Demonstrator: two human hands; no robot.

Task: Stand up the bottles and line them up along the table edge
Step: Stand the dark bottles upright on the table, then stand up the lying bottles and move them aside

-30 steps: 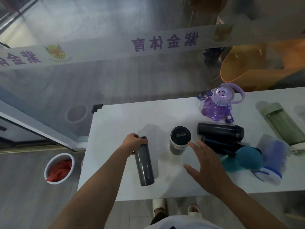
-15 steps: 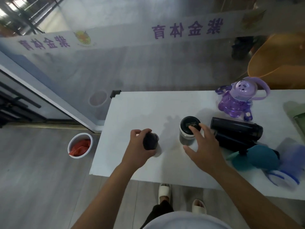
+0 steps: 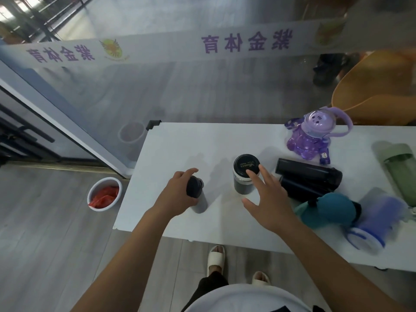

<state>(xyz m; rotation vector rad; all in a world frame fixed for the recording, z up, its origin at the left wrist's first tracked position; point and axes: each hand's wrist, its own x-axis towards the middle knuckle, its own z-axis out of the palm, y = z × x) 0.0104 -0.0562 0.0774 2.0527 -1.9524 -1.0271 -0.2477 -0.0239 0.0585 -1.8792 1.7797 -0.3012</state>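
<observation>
My left hand [image 3: 177,194] grips the top of a slim grey bottle [image 3: 198,199] that stands upright near the white table's [image 3: 180,143] left front. Fingertips of my right hand [image 3: 267,199] rest on the black lid of an upright short grey cup [image 3: 244,174], fingers spread. Two black bottles [image 3: 308,176] lie on their sides to the right. A teal bottle [image 3: 331,210] and a blue-and-white bottle [image 3: 373,224] lie near the front edge. A green bottle [image 3: 400,170] lies at the far right. A purple bear-shaped bottle [image 3: 313,136] stands at the back.
A glass partition with a printed white band [image 3: 202,46] runs behind the table. On the floor to the left sits a white bucket [image 3: 104,193] with red contents. An orange chair [image 3: 371,91] stands behind the glass. My feet in white slippers [image 3: 216,255] are below the table edge.
My left hand has tipped the slim grey bottle from lying flat to upright. My right hand has moved forward onto the short cup's lid.
</observation>
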